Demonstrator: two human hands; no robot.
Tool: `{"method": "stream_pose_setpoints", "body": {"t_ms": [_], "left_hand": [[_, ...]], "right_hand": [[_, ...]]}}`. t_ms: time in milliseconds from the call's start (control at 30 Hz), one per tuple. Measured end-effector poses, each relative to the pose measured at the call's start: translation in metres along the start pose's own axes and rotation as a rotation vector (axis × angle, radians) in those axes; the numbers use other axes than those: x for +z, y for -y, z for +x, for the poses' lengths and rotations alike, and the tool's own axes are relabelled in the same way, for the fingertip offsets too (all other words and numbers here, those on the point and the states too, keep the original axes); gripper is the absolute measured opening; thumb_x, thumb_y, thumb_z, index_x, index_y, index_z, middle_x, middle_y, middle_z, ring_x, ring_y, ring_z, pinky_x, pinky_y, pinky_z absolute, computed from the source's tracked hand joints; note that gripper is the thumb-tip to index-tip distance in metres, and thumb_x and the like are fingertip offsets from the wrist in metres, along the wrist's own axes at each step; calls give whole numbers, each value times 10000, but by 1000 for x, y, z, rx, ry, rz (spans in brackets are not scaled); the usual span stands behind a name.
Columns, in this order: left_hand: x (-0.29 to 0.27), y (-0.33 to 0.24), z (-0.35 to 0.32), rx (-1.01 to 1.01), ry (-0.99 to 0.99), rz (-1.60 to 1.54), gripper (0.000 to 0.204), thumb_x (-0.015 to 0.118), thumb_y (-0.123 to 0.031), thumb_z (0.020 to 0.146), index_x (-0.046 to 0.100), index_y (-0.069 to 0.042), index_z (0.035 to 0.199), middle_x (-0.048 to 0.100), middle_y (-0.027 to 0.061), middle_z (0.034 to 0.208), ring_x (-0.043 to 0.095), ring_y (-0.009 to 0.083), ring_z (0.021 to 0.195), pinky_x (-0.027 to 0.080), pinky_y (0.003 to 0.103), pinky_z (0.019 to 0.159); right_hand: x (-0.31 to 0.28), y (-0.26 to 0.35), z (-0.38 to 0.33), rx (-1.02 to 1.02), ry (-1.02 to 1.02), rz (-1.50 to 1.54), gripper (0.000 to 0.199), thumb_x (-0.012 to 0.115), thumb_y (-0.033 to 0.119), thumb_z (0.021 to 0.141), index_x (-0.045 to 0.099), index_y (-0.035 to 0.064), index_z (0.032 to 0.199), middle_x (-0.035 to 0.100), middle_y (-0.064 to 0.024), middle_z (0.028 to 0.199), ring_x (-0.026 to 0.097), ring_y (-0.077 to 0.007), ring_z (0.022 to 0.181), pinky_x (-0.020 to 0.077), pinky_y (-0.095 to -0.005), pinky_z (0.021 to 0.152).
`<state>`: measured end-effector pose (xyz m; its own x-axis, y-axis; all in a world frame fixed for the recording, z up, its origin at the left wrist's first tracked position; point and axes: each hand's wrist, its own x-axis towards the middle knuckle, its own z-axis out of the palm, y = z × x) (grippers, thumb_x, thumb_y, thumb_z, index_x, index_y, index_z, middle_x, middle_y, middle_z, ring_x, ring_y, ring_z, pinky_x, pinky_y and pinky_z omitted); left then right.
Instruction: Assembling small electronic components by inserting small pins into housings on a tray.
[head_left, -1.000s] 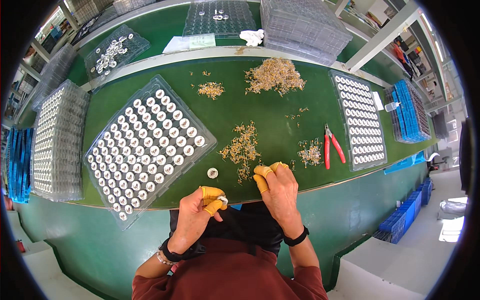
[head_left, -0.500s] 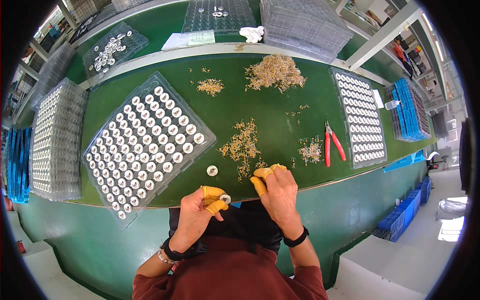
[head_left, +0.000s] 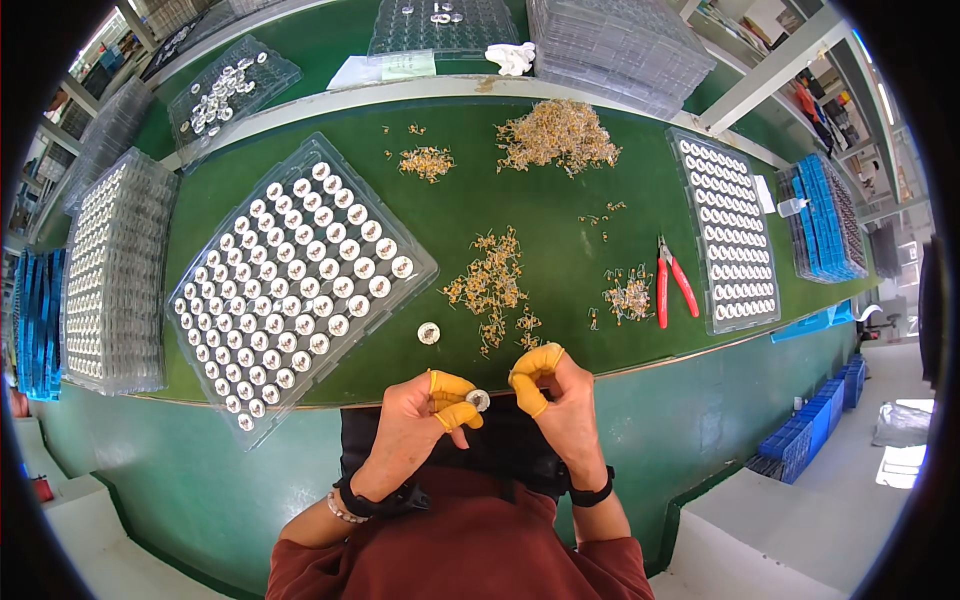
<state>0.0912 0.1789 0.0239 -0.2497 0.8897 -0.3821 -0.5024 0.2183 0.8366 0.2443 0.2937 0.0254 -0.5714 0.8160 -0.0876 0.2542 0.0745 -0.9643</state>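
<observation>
Disc point(head_left: 478, 400) between left fingers point(head_left: 455, 400) (yellow-capped)

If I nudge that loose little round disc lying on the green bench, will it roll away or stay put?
The disc lies flat on the green mat, so it would probably slide rather than roll. It looks small and light, so a slight push should shift it. Tipped on edge, it might roll.

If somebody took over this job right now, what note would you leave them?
Left hand: yellow finger covers on, pinching a small round silver part at the bench edge.
Right hand: yellow covers too, fingertips curled together close by; whether it holds anything cannot be told.
One loose round part lies on the green bench, beside the big clear tray of round parts.
Small brass pieces sit in piles ahead; red cutters to the right.
Done and left: cannot be judged from the view.
</observation>
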Motion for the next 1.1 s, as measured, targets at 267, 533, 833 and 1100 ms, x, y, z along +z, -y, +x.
{"method": "stream_pose_setpoints", "body": {"t_ms": [267,533,833,1100], "left_hand": [[5,-3,-6,-22,45,-58,153,656,13,861,606,51,1000,675,105,890,653,138,698,535,237,497],[4,-2,-8,3,54,-33,146,644,-37,887,600,56,990,675,130,886,668,171,689,544,247,488],[2,-6,-8,-18,42,-20,161,663,-12,865,616,56,1003,671,99,869,638,129,659,521,229,483],[-1,-3,-9,25,23,21,138,651,-5,875,628,38,1004,663,82,839,613,106,634,507,215,506]], "right_hand": [[16,1,-19,-70,42,347,145,624,-82,819,572,6,922,581,-27,867,554,-92,769,459,-228,703],[23,-8,-20,-188,-20,180,166,677,-32,775,570,29,886,578,-22,782,524,-102,652,430,-232,595],[28,-10,-19,-299,-67,76,190,695,-24,756,573,40,887,595,-53,791,546,-164,635,455,-269,586],[23,-3,-12,-618,-60,-218,260,712,-68,691,591,27,900,616,-112,868,589,-295,723,494,-350,617]]}}
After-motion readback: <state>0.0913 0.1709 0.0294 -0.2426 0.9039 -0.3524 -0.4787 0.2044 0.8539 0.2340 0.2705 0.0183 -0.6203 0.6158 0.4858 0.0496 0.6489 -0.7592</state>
